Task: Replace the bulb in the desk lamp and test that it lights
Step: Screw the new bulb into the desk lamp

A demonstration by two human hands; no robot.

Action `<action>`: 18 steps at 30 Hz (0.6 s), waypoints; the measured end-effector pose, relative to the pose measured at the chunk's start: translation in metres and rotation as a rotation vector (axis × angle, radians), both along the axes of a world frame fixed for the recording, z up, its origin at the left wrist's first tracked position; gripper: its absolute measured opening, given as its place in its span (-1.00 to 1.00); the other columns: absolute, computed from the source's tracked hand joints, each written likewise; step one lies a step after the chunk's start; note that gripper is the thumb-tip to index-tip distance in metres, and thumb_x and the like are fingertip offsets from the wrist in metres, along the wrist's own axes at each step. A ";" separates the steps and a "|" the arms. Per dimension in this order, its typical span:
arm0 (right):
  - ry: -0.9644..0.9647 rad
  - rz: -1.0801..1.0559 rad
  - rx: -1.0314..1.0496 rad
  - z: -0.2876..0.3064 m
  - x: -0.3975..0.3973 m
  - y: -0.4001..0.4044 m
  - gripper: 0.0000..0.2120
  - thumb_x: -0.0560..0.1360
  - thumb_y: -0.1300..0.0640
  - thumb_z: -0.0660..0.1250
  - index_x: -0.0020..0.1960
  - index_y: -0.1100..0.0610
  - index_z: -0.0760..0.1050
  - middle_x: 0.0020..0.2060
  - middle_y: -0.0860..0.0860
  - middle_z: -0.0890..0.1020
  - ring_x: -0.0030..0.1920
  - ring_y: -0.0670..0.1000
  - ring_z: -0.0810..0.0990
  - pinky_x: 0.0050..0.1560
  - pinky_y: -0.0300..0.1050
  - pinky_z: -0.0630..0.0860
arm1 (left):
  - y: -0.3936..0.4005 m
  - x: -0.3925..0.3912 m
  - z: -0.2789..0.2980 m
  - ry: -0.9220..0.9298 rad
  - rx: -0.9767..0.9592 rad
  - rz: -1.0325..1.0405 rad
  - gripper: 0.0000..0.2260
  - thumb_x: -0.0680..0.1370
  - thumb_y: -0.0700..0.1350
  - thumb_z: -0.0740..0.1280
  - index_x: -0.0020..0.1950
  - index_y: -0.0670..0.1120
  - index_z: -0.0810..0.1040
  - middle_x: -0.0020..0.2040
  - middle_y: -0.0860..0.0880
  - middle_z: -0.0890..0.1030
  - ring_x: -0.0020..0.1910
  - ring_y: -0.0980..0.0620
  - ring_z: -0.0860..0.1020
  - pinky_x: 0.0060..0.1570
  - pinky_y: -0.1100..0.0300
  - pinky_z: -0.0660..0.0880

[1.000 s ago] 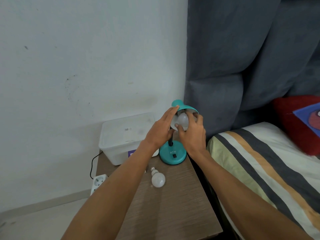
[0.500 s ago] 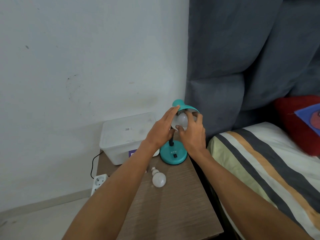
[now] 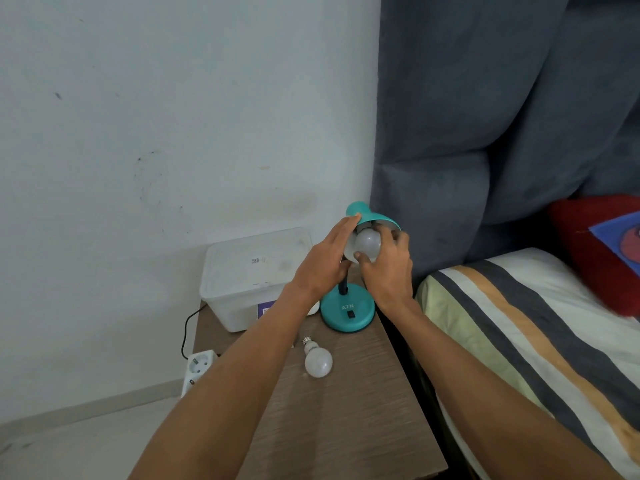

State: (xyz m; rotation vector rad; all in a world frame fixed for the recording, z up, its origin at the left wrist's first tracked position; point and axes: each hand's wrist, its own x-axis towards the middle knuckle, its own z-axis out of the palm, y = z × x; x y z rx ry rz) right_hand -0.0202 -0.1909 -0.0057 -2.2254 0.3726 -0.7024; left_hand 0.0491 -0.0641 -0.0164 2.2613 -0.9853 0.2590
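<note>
Teal is the colour of the desk lamp (image 3: 347,306), and its shade (image 3: 375,219) is tipped toward the person so the mouth faces them. The right hand (image 3: 387,268) has thumb and fingers curled around the frosted bulb (image 3: 367,242) that sits in the shade, while the left hand (image 3: 323,261) lies with its fingers fairly straight against the shade's rim and side, steadying it rather than clasping it. I cannot tell from here whether the bulb is going in or coming out, nor how deep its base sits in the socket. To my eye the turning goes best with a light grip on the widest part of the globe, the bulb kept in line with the socket so the thread does not cross, and the left hand holding the shade firm so the thin black neck does not twist. A 2nd bulb, the spare bulb (image 3: 317,361), lies on its side on the wooden bedside table (image 3: 346,427), well apart from the lamp base and near the left forearm; it could roll if the table is jogged. The switch on the base is in plain reach for the test. Behind the lamp stands a lidded translucent plastic box (image 3: 249,271), and a white power strip (image 3: 196,368) with a black cord hangs at the table's left edge. A pale scuffed wall rises behind, a grey padded headboard (image 3: 485,133) stands to the right, and a striped bed (image 3: 536,341) with a red cushion (image 3: 595,251) lies beside the table.
</note>
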 end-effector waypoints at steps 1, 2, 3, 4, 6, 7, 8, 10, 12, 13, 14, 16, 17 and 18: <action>0.008 -0.005 0.020 0.000 0.001 -0.002 -0.49 0.50 0.02 0.45 0.38 0.12 0.41 0.23 0.14 0.51 0.12 0.17 0.61 0.12 -0.01 0.54 | 0.000 0.000 0.000 -0.001 0.003 -0.002 -0.23 0.53 -0.32 0.45 0.65 -0.03 0.16 0.62 -0.06 0.28 0.39 -0.15 0.52 0.37 0.01 0.50; 0.017 -0.019 0.049 0.000 0.002 -0.003 -0.53 0.52 -0.02 0.42 0.35 0.15 0.44 0.18 0.14 0.57 0.09 0.16 0.63 0.06 -0.05 0.54 | 0.001 0.001 0.000 -0.003 0.004 -0.005 -0.23 0.54 -0.30 0.45 0.65 -0.03 0.15 0.62 -0.06 0.28 0.40 -0.15 0.51 0.38 0.00 0.50; 0.038 -0.038 0.087 0.001 0.003 -0.004 -0.54 0.55 -0.09 0.36 0.32 0.18 0.46 0.12 0.15 0.62 0.06 0.15 0.65 -0.01 -0.10 0.53 | 0.001 0.001 0.000 -0.006 0.004 -0.007 -0.24 0.55 -0.28 0.46 0.65 -0.03 0.15 0.62 -0.07 0.28 0.42 -0.15 0.50 0.40 -0.01 0.49; 0.060 -0.054 0.119 0.002 0.004 -0.004 -0.53 0.57 -0.13 0.31 0.30 0.19 0.47 0.08 0.15 0.65 0.05 0.15 0.65 -0.06 -0.14 0.50 | 0.001 0.002 0.000 -0.008 0.002 -0.007 -0.25 0.56 -0.27 0.46 0.65 -0.03 0.16 0.62 -0.08 0.28 0.44 -0.15 0.49 0.41 -0.01 0.48; 0.046 -0.064 0.123 0.002 0.003 -0.003 -0.52 0.59 -0.15 0.26 0.32 0.19 0.44 0.10 0.16 0.64 0.07 0.15 0.64 -0.02 -0.12 0.54 | 0.001 0.002 0.000 -0.008 -0.002 -0.004 -0.26 0.56 -0.26 0.46 0.65 -0.05 0.16 0.62 -0.10 0.29 0.45 -0.16 0.47 0.42 -0.01 0.47; 0.011 -0.054 0.088 0.002 0.002 -0.002 -0.52 0.59 -0.13 0.26 0.36 0.17 0.41 0.15 0.16 0.61 0.11 0.15 0.63 0.05 -0.06 0.57 | 0.001 0.002 -0.001 -0.011 -0.003 -0.004 -0.26 0.56 -0.27 0.46 0.65 -0.05 0.17 0.62 -0.10 0.29 0.45 -0.16 0.47 0.41 -0.01 0.48; -0.025 -0.034 0.038 0.001 0.001 -0.001 -0.52 0.60 -0.10 0.27 0.39 0.15 0.37 0.22 0.16 0.56 0.15 0.16 0.60 0.12 0.00 0.57 | 0.001 0.001 -0.001 -0.014 -0.002 -0.007 -0.25 0.55 -0.29 0.46 0.65 -0.05 0.16 0.62 -0.10 0.29 0.43 -0.16 0.49 0.40 -0.01 0.49; -0.035 0.006 -0.046 0.001 0.000 0.001 -0.51 0.58 -0.04 0.33 0.44 0.10 0.34 0.31 0.15 0.45 0.20 0.16 0.57 0.18 0.02 0.53 | 0.000 0.001 -0.002 -0.017 0.008 -0.005 -0.23 0.54 -0.32 0.46 0.65 -0.05 0.15 0.62 -0.08 0.29 0.40 -0.17 0.51 0.36 0.02 0.49; 0.015 0.025 -0.071 0.002 -0.001 0.001 -0.45 0.53 0.04 0.43 0.46 0.07 0.34 0.34 0.14 0.38 0.19 0.18 0.57 0.20 0.02 0.53 | 0.000 0.001 -0.002 -0.019 0.013 0.001 -0.21 0.52 -0.34 0.45 0.65 -0.02 0.14 0.62 -0.06 0.28 0.37 -0.17 0.53 0.34 0.03 0.50; 0.027 0.032 -0.061 0.002 -0.001 0.001 -0.43 0.51 0.08 0.45 0.46 0.07 0.34 0.34 0.14 0.39 0.19 0.19 0.57 0.21 0.03 0.52 | 0.000 0.001 -0.002 -0.018 0.015 0.002 -0.19 0.51 -0.35 0.46 0.64 0.00 0.14 0.62 -0.05 0.28 0.35 -0.16 0.54 0.33 0.02 0.51; 0.019 0.034 -0.035 0.002 0.000 0.000 -0.44 0.52 0.09 0.44 0.46 0.09 0.35 0.32 0.14 0.43 0.19 0.18 0.57 0.22 0.04 0.53 | 0.000 0.001 -0.001 -0.017 0.015 0.001 -0.18 0.51 -0.35 0.46 0.64 0.01 0.13 0.62 -0.04 0.28 0.32 -0.16 0.56 0.32 -0.01 0.54; 0.007 0.005 0.077 0.004 0.001 -0.002 -0.50 0.55 0.02 0.39 0.43 0.13 0.37 0.22 0.16 0.57 0.15 0.17 0.61 0.18 0.01 0.55 | 0.001 0.001 0.000 -0.015 0.007 0.001 -0.19 0.51 -0.35 0.46 0.64 0.00 0.14 0.61 -0.05 0.29 0.33 -0.16 0.56 0.32 -0.05 0.54; 0.025 -0.016 0.138 0.005 0.002 -0.002 -0.51 0.57 -0.02 0.35 0.42 0.16 0.38 0.16 0.17 0.62 0.13 0.18 0.62 0.14 -0.03 0.53 | 0.001 0.002 0.001 -0.019 0.004 -0.001 -0.22 0.52 -0.33 0.46 0.64 -0.03 0.16 0.61 -0.07 0.30 0.36 -0.16 0.54 0.35 -0.04 0.53; 0.047 -0.033 0.174 0.005 0.002 -0.002 -0.51 0.59 -0.04 0.31 0.43 0.17 0.36 0.13 0.18 0.64 0.13 0.19 0.63 0.11 -0.06 0.52 | 0.001 0.002 0.000 -0.024 0.002 -0.003 -0.23 0.53 -0.31 0.46 0.64 -0.04 0.16 0.61 -0.08 0.30 0.39 -0.16 0.52 0.37 -0.04 0.51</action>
